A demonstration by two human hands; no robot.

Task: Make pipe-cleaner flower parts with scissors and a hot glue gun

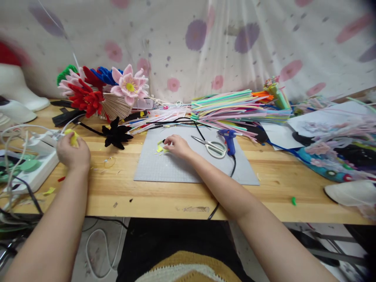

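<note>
A grey mat (pixel 164 172) lies flat on the wooden surface (pixel 176 197), in front of the person. Well to the left of the mat, the left hand (pixel 73 153) is closed around a soft yellow piece (pixel 74 139), part of which shows between thumb and fingers. The right hand (pixel 178 146) is over the left half of the mat, fingers bent and fingertips low beside small yellow scraps (pixel 159 149); a tiny dark bit shows at its fingertips, but whether the hand grips it I cannot tell. On the right half of the mat lie scissors (pixel 216 149) with pale handles, their blades pointing back and left, and just beside them a blue glue gun (pixel 230 141), whose black cord (pixel 233 168) runs down over the mat's front edge. Left of the mat, near its back corner, is a black flower (pixel 116 134) on a dark stem; behind that flower, also left of the mat, a ribbed fan shape (pixel 118 106) carries pink, red and blue fuzzy flowers. Behind the mat lies a large heap of pastel fuzzy stems (pixel 226 105). Far left of the mat sits a white power strip (pixel 44 166) with cables. Right of the mat are white sheets (pixel 277 134) and, nearer the front edge, a small green piece (pixel 293 201).
</note>
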